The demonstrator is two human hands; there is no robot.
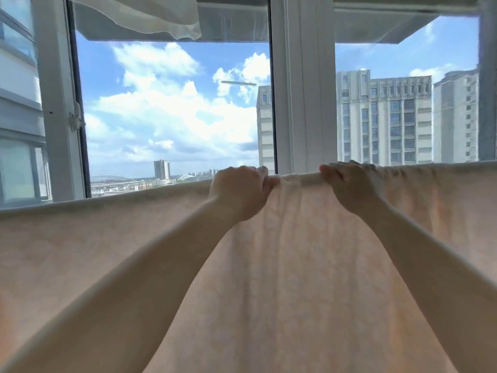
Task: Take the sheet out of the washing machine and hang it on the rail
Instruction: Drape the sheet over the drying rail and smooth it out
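Here, two hands (left hand (239,192), right hand (349,184)) grip one sheet (295,265).

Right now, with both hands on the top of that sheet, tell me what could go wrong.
1. The sheet is bunched between the left hand and right hand; left that way, that part may dry slowly and crease.
2. The rail is hidden under the fold, so an uneven drape could go unnoticed and the sheet might slide off.
3. The window behind looks open; wind could lift the sheet.
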